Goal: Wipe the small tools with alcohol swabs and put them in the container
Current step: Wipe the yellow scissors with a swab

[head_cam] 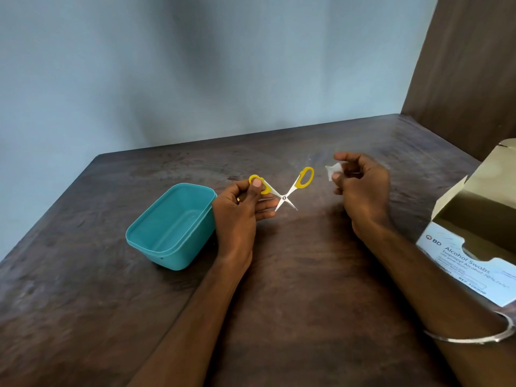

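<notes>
Your left hand [245,203] pinched one yellow loop of the small steel scissors [282,188], blades spread, beside the teal plastic container [156,244]. Your right hand [360,185] pinched the white alcohol swab [332,171] nearby; wiping each blade outward from the pivot looked safest.

Tabletop [279,303]: dark brown wood grain, which I see running back to a blue-grey wall. On it, left of centre, one teal plastic container [171,227], open and upright. At the right edge, one opened box of alcohol swabs [469,247], its flap raised.
</notes>
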